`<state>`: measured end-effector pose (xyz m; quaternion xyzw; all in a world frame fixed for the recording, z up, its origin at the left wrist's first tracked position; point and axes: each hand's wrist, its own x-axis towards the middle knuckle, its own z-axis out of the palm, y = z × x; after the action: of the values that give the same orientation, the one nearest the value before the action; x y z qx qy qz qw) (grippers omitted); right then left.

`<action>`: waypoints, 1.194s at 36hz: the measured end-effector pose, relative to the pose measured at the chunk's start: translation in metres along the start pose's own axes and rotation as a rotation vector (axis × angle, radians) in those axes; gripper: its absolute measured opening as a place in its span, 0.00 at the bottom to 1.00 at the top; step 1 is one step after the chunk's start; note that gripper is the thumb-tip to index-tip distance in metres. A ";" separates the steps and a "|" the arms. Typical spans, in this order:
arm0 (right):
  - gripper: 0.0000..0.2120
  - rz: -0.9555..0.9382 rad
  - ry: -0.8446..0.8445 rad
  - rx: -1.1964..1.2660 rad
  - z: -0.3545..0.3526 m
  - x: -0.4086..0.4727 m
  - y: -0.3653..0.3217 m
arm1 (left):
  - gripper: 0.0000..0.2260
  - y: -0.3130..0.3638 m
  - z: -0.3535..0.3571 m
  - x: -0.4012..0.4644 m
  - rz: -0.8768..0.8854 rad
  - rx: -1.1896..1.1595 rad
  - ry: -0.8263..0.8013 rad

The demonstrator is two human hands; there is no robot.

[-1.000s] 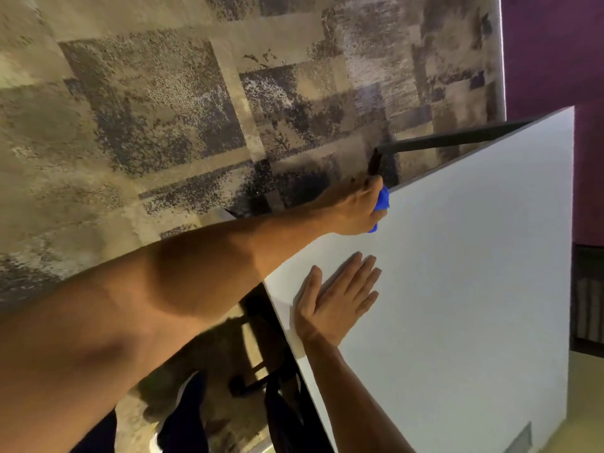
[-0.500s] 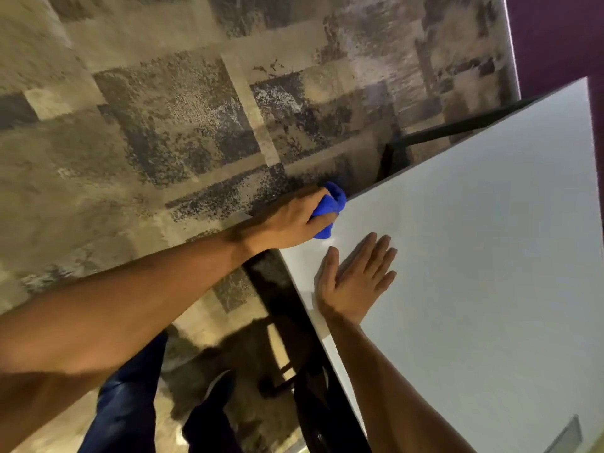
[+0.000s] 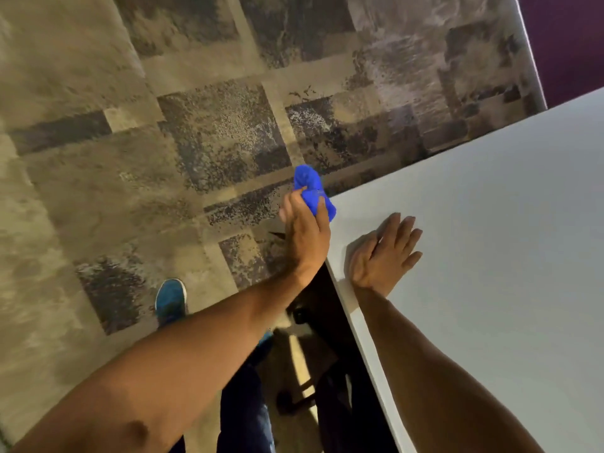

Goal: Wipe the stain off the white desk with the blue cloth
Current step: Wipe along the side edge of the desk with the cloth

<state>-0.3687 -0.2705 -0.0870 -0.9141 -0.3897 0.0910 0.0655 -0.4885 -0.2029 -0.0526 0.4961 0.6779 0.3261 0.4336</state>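
The white desk (image 3: 490, 256) fills the right side of the head view, its corner near the middle. My left hand (image 3: 305, 237) grips the bunched blue cloth (image 3: 310, 191) right at that corner, with part of the cloth hanging out past the edge over the floor. My right hand (image 3: 384, 253) lies flat on the desk top, fingers straight, just right of the cloth. I can make out no stain on the white surface.
Patterned brown and grey carpet (image 3: 163, 158) lies left of the desk. My blue shoe (image 3: 170, 300) stands on it below my left arm. Dark desk framing (image 3: 330, 371) runs under the near edge. A purple wall (image 3: 568, 44) is at the top right.
My left hand has drawn the cloth back along the desk edge to the near corner, where it now hangs partly off. My right hand stays flat on the desk.
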 end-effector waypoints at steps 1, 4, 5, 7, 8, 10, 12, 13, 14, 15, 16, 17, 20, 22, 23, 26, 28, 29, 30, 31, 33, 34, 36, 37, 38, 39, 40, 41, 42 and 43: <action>0.28 0.005 0.004 0.011 0.000 0.000 0.000 | 0.11 0.002 0.003 -0.005 -0.029 -0.011 0.045; 0.28 0.010 0.014 0.090 -0.001 -0.001 0.000 | 0.10 0.001 0.010 -0.017 -0.044 -0.048 0.146; 0.27 0.008 0.023 0.132 -0.002 -0.001 0.001 | 0.10 -0.001 0.011 -0.020 -0.040 -0.071 0.166; 0.26 0.017 0.055 0.222 -0.002 -0.002 0.002 | 0.10 -0.004 0.014 -0.026 -0.041 -0.112 0.197; 0.26 0.030 0.070 0.259 -0.002 -0.002 0.002 | 0.11 -0.006 0.016 -0.029 -0.052 -0.129 0.208; 0.29 0.046 0.094 0.310 -0.003 -0.003 0.003 | 0.12 -0.010 0.019 -0.041 -0.079 -0.152 0.223; 0.29 0.047 0.112 0.375 -0.003 -0.003 0.005 | 0.11 -0.014 0.025 -0.059 -0.070 -0.142 0.223; 0.28 0.055 0.115 0.413 -0.003 -0.003 0.006 | 0.11 -0.016 0.027 -0.070 -0.057 -0.135 0.214; 0.26 0.065 0.115 0.453 -0.004 -0.003 0.006 | 0.11 -0.018 0.029 -0.081 -0.044 -0.131 0.199; 0.25 0.070 0.112 0.493 -0.005 -0.003 0.006 | 0.11 -0.021 0.031 -0.090 -0.039 -0.134 0.180; 0.25 0.066 0.105 0.528 -0.007 -0.004 0.006 | 0.11 -0.023 0.031 -0.098 -0.043 -0.138 0.157; 0.24 0.053 0.092 0.553 -0.008 -0.005 0.006 | 0.11 -0.024 0.031 -0.105 -0.049 -0.141 0.137; 0.22 0.014 0.007 0.565 -0.017 -0.009 0.008 | 0.10 -0.029 0.028 -0.125 -0.042 -0.148 0.069; 0.22 -0.004 -0.105 0.563 -0.026 -0.009 0.013 | 0.08 -0.034 0.025 -0.146 -0.016 -0.133 0.013; 0.22 -0.011 -0.163 0.568 -0.032 -0.009 0.016 | 0.06 -0.039 0.024 -0.158 0.010 -0.123 -0.031; 0.24 -0.038 -0.313 0.579 -0.048 -0.012 0.026 | 0.04 -0.054 0.019 -0.193 0.070 -0.098 -0.234; 0.25 -0.036 -0.386 0.579 -0.055 -0.021 0.033 | 0.05 -0.060 0.016 -0.206 -0.001 -0.100 -0.389; 0.26 -0.017 -0.416 0.584 -0.056 -0.025 0.037 | 0.05 -0.061 0.014 -0.209 -0.030 -0.089 -0.444; 0.26 0.001 -0.441 0.586 -0.057 -0.030 0.040 | 0.04 -0.061 0.011 -0.211 -0.043 -0.089 -0.487; 0.27 0.011 -0.460 0.584 -0.057 -0.035 0.043 | 0.02 -0.062 0.007 -0.211 -0.041 -0.101 -0.533; 0.27 0.025 -0.490 0.582 -0.057 -0.042 0.048 | 0.03 -0.064 -0.003 -0.209 -0.012 -0.029 -0.691; 0.28 0.037 -0.504 0.587 -0.058 -0.044 0.049 | 0.06 -0.066 -0.010 -0.206 0.009 0.043 -0.814; 0.28 0.056 -0.525 0.609 -0.062 -0.049 0.052 | 0.08 -0.066 -0.025 -0.202 0.095 0.144 -1.090; 0.28 0.063 -0.536 0.639 -0.065 -0.052 0.054 | 0.08 -0.064 -0.031 -0.201 0.147 0.178 -1.200; 0.27 0.084 -0.544 0.687 -0.068 -0.054 0.057 | 0.08 -0.060 -0.038 -0.201 0.178 0.211 -1.281; 0.26 0.123 -0.547 0.746 -0.073 -0.057 0.058 | 0.09 -0.055 -0.045 -0.200 0.188 0.240 -1.332; 0.25 0.169 -0.545 0.804 -0.078 -0.060 0.061 | 0.10 -0.049 -0.051 -0.198 0.188 0.267 -1.349; 0.22 0.201 -0.543 0.846 -0.085 -0.063 0.062 | 0.11 -0.044 -0.058 -0.193 0.185 0.291 -1.339; 0.20 0.207 -0.542 0.857 -0.092 -0.067 0.062 | 0.12 -0.038 -0.067 -0.188 0.169 0.302 -1.313; 0.17 0.193 -0.537 0.836 -0.100 -0.072 0.061 | 0.12 -0.032 -0.076 -0.183 0.138 0.291 -1.283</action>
<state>-0.3527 -0.3696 0.0069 -0.7858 -0.2366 0.4769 0.3147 -0.5464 -0.3878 -0.0011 0.6878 0.2887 -0.1019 0.6582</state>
